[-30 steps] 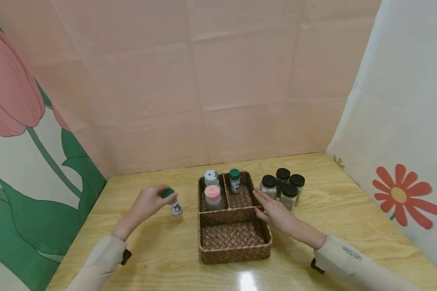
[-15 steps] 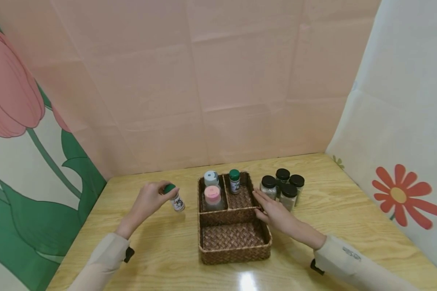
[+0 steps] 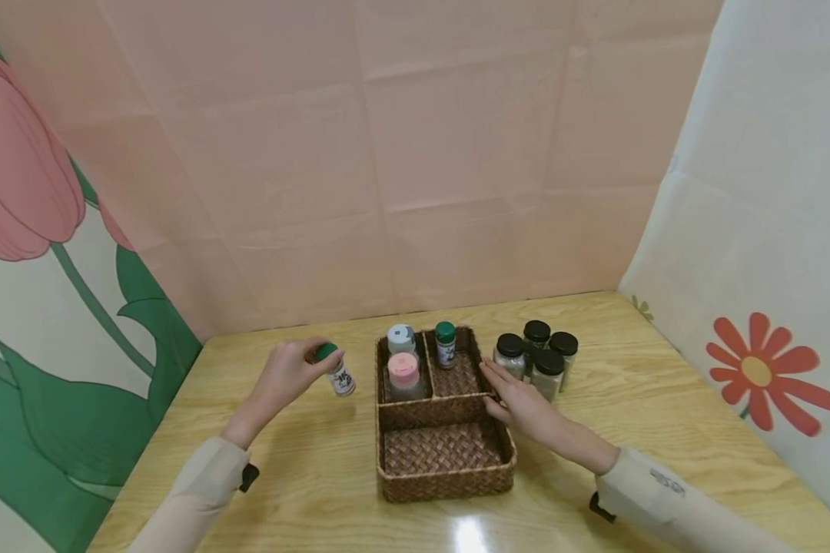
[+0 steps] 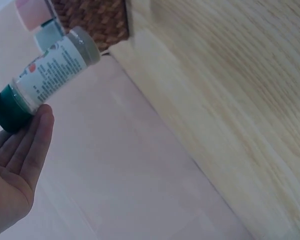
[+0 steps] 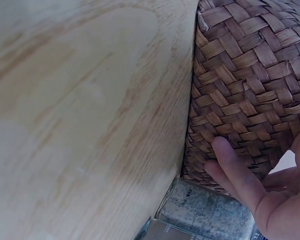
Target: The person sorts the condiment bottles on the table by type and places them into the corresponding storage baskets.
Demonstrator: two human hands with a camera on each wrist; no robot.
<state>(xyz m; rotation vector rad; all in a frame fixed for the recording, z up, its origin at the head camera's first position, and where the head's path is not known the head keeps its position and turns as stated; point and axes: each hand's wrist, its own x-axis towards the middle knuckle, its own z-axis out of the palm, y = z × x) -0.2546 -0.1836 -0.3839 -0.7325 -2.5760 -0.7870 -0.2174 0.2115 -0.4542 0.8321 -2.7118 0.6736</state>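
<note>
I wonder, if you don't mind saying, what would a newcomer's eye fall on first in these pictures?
Most likely the large pink tulip at the far left of the head view, and the red flower near its right edge. Next comes the woven basket on the table, with the right hand touching its side. To its left, the left hand grips a tilted bottle by its green cap.
</note>
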